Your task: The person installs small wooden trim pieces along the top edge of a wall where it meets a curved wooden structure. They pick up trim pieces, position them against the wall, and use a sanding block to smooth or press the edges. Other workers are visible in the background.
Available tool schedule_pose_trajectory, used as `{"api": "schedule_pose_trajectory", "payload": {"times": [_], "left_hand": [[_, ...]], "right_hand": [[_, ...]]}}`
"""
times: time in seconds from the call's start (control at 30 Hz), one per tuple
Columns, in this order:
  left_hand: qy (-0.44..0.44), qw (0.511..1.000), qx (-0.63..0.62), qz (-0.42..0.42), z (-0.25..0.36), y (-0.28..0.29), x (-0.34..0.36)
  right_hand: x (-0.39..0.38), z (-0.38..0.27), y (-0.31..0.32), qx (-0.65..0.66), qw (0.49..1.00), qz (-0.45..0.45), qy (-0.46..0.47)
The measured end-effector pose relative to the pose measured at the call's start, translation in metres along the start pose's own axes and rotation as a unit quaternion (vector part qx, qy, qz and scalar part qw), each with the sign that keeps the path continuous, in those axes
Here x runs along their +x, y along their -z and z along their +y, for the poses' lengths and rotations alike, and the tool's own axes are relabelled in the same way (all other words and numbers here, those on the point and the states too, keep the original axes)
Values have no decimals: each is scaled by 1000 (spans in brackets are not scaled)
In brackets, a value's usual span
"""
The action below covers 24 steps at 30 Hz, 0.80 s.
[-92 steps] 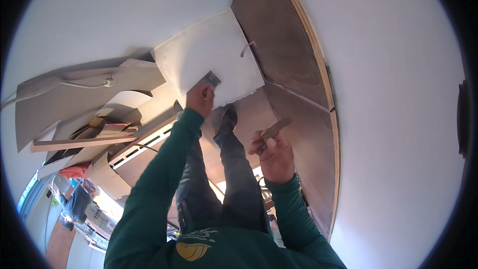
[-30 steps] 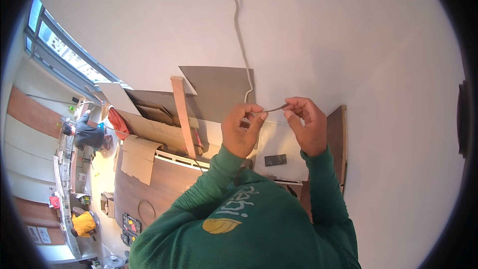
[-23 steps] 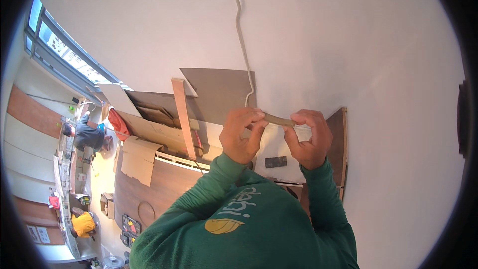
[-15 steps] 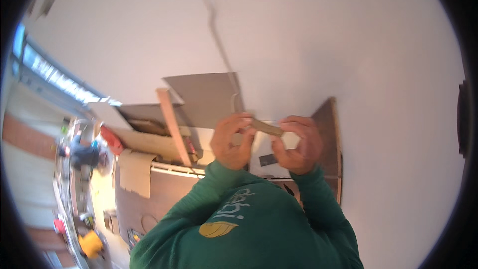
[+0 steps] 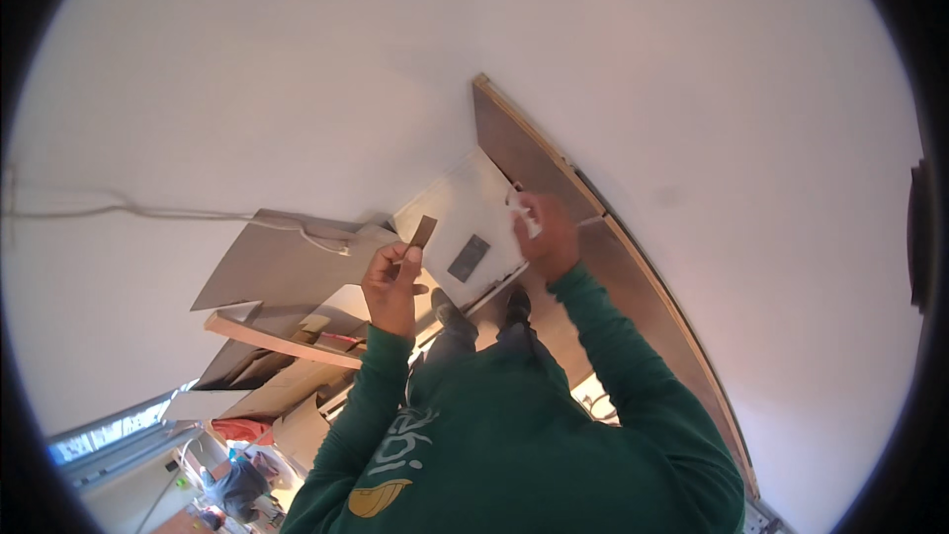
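Note:
My left hand (image 5: pixel 391 289) is closed on one end of a short, flat brown strip (image 5: pixel 424 232), pinched between thumb and fingers with its free end pointing up. Off to the right, my right hand (image 5: pixel 552 240) is closed around a crumpled white piece (image 5: pixel 524 214), thin like paper or film; motion blur hides exactly what it is. The hands are well apart. Between them, lower down, a dark grey rectangle (image 5: pixel 469 258) lies on a pale surface (image 5: pixel 445 203).
A long brown panel (image 5: pixel 534 150) with a pale edge stands close to my right hand. Grey-brown sheets (image 5: pixel 262 262), a wooden bar (image 5: pixel 277 338) and a hanging cable (image 5: pixel 129 208) are on the left. My shoes (image 5: pixel 450 311) show below. Another person (image 5: pixel 237 489) is far off, lower left.
Both hands held the strip before; my right hand has let go and moved right, now with the white piece. The view has turned rightward, showing more of the brown panel.

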<state>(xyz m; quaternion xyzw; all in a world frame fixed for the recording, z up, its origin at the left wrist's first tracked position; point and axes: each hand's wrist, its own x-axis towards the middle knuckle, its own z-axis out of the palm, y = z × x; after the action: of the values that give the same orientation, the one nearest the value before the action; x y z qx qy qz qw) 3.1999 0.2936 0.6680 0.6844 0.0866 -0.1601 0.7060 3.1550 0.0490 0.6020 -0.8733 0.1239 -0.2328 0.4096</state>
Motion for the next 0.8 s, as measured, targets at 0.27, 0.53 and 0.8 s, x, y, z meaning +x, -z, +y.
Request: {"api": "schedule_pose_trajectory", "payload": {"times": [0.27, 0.53, 0.8], "left_hand": [[68, 995, 14, -67, -24, -35, 55], [92, 991, -60, -70, -49, -64, 119], [117, 985, -119, -49, -74, -131, 225]], "right_hand": [[-16, 83, 91, -190, 974, 118, -13], [95, -86, 376, -588, 576, 276, 496], [162, -94, 388, -606, 534, 269, 524]]}}
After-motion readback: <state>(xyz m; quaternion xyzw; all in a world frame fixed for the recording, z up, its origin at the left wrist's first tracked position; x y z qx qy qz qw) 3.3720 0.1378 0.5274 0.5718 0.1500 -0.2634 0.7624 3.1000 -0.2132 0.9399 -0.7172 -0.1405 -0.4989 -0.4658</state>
